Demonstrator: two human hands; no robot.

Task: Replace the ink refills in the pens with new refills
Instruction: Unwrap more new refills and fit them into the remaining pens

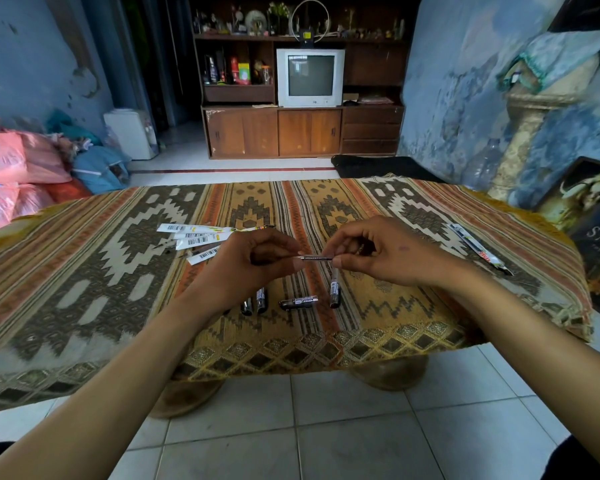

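One wide-angle view, worn on the person's head, looks forward and down across a table (413, 306) under a patterned cloth. It sits close: both forearms enter from the bottom corners, at 7 and 5 o'clock, and the left hand (253, 261) and right hand (378, 252) meet near the middle of the picture. Beyond the table's far edge, toward 12 o'clock, the view reaches a television (310, 77) in a wooden cabinet (274, 133). Tiled floor (326, 427) fills the bottom at 6 o'clock. Straight lines bow near the edges.
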